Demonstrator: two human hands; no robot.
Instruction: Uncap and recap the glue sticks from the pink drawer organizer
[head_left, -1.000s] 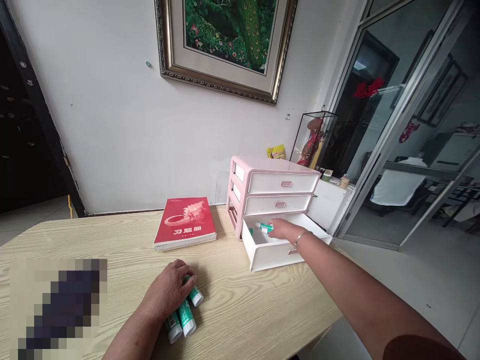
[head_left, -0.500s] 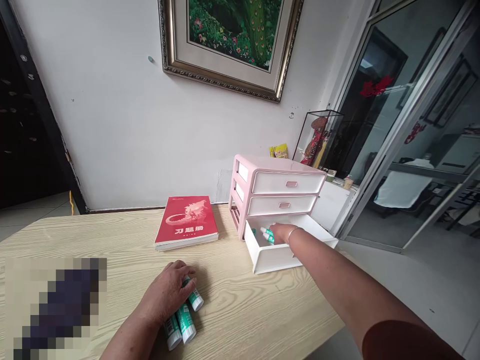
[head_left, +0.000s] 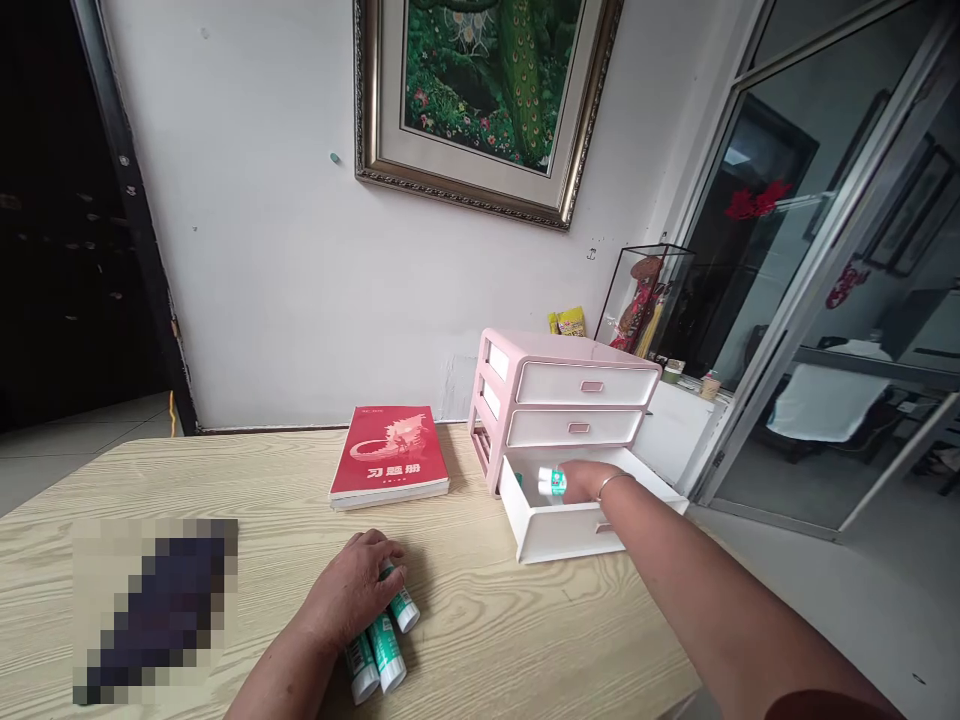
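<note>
A pink three-drawer organizer (head_left: 525, 350) stands on the wooden table (head_left: 525, 630), its white bottom drawer (head_left: 559, 535) pulled out. My right hand (head_left: 589, 480) reaches into that drawer, fingers closed on a green-and-white glue stick (head_left: 553, 481) held above the drawer floor. Another glue stick end shows inside the drawer at the left. My left hand (head_left: 352, 590) lies curled over three glue sticks (head_left: 382, 640) lying on the table near the front edge.
A red book (head_left: 390, 465) lies left of the organizer. A blurred dark patch (head_left: 154, 610) covers the table's left part. Behind are a white wall, a framed peacock picture (head_left: 487, 90), a glass display case (head_left: 645, 300) and glass doors at right.
My right hand with the glue stick has stayed in the open drawer, shifting slightly; the stick is now turned more end-on. The camera view has shifted left. My left hand stays on the sticks.
</note>
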